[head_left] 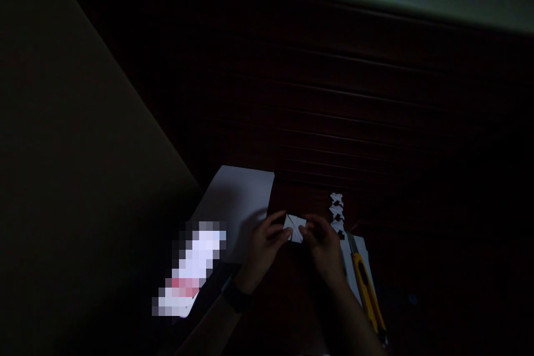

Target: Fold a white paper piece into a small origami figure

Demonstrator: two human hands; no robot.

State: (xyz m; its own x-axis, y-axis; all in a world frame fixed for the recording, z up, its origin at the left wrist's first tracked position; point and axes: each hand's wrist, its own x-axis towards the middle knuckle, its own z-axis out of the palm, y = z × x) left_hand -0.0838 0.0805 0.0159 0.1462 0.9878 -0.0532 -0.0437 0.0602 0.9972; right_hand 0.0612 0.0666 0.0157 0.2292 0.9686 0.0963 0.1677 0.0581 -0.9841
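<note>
Between my two hands is a small folded paper square (pixel 295 228), white, with diagonal crease lines across its face. My left hand (pixel 267 239) pinches its left side, thumb in front and fingers behind; a dark band circles that wrist. At the right side, my right hand (pixel 323 242) grips the same paper in a similar pinch. Just right of my right hand lies a column of several small folded white paper pieces (pixel 336 213). A yellow utility knife (pixel 365 286) rests on white paper sheets (pixel 350 270) beside my right forearm.
A large white sheet (pixel 246 194) lies left of my hands on the dark wooden surface (pixel 287 311). Nearer on the left is a bright, pixelated screen-like object (pixel 194 267). A pale wall or panel (pixel 83 150) slants along the left. The scene is very dim.
</note>
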